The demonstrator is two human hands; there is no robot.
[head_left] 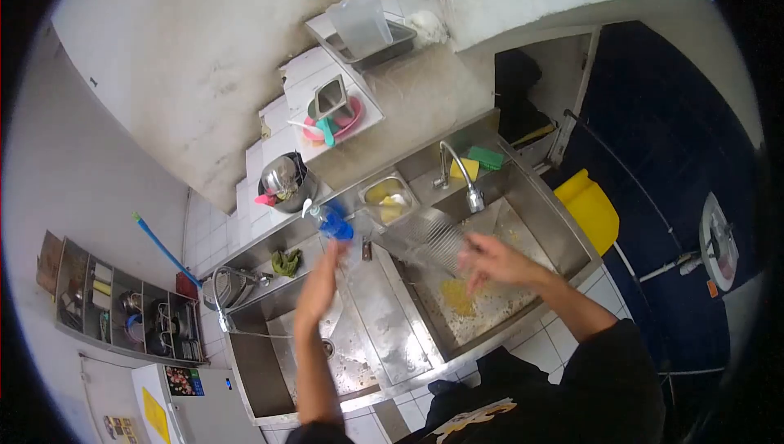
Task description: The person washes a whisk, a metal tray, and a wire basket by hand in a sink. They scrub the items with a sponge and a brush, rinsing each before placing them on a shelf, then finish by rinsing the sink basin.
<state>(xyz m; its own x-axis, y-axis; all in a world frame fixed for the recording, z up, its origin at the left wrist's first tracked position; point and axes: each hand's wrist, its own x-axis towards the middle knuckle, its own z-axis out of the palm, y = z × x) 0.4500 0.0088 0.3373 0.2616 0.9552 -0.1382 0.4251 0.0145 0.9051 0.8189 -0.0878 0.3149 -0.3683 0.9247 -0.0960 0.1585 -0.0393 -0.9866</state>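
Over the right basin of the steel sink, my right hand is closed on a grey ridged metal piece. Motion blurs this piece, and I cannot tell its exact kind. My left hand is raised above the divider side of the left basin, seen edge-on and smeared, its fingers stretched out. Its fingertips overlap the lower end of a pump bottle of blue liquid. Yellowish food bits lie on the right basin's floor below my right hand.
A steel container with yellow contents sits behind the divider. By the curved faucet lie a yellow sponge and a green scouring pad. A green cloth rests at the left basin's back edge. Bowls stand on the tiled ledge.
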